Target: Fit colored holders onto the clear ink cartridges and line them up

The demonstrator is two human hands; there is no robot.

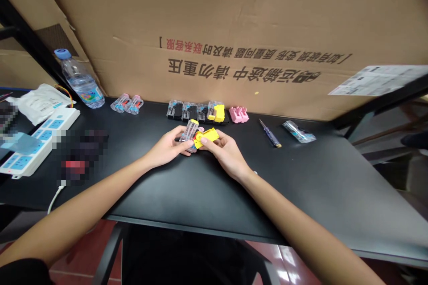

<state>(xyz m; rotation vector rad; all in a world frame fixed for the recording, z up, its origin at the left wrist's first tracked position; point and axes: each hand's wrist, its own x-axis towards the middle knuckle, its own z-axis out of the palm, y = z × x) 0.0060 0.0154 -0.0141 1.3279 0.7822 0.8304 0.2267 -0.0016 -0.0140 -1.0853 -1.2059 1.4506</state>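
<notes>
My left hand (169,146) grips a clear plastic casing (190,131) with a yellow tip, its fingers closed around the side. My right hand (230,153) pinches a flat yellow plastic part (210,136) between thumb and fingers. The two pieces meet in front of me, just above the black table; whether they are joined I cannot tell. A bit of red and pink shows between them. Behind my hands stands a row of clear casings with black parts (189,111), and one clear casing with a yellow part (216,111) at its right end.
Pink plastic parts (238,114), a screwdriver (270,133) and a clear-wrapped packet (298,132) lie rightward. At left are two clear-and-pink casings (127,104), a water bottle (82,81), a power strip (43,140) and a white bag (43,101). Cardboard (214,4) walls the back.
</notes>
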